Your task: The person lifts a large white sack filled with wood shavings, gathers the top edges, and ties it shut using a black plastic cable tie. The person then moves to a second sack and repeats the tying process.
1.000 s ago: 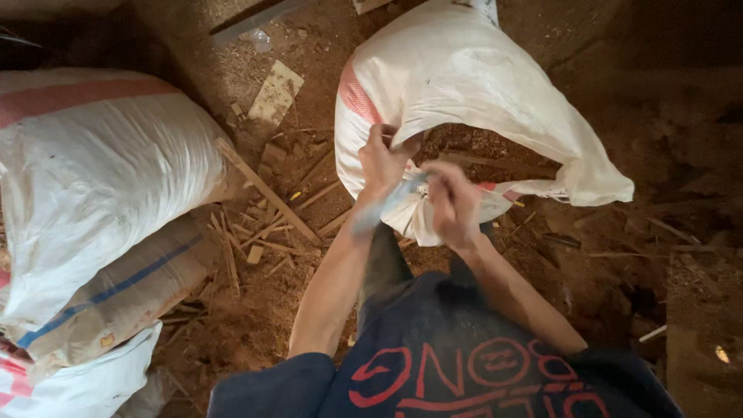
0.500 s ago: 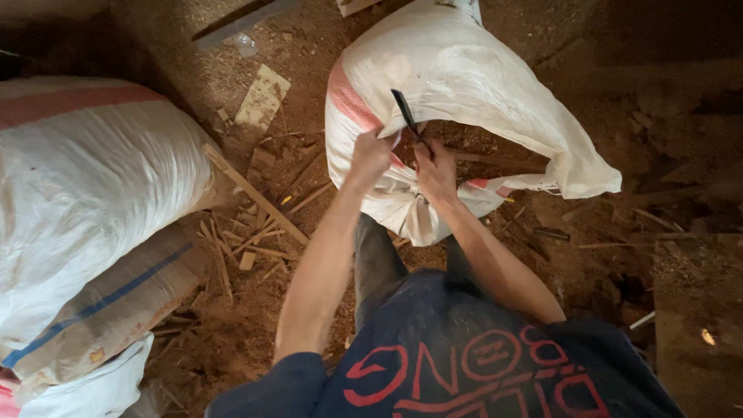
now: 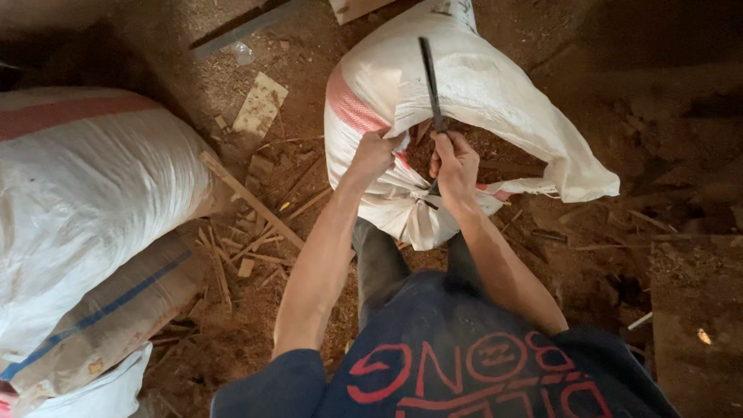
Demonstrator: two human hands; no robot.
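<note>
I keep my left hand fisted on the bunched mouth of the white sack, center-far on the dirt, right hand clamped around the dark rod, which I should drive straight through taut fabric.

A reddish-brown dirt floor is spreading across the whole view, strewn with sawdust, wood chips and thin splintered sticks. A long pale wooden stick is lying slantwise just beside a large bulging white woven sack with a pink stripe, which is resting at the left edge. A flat pale scrap of cardboard is lying further up. Warm, dim light is falling on the middle, while the corners are sinking into shadow.
</note>
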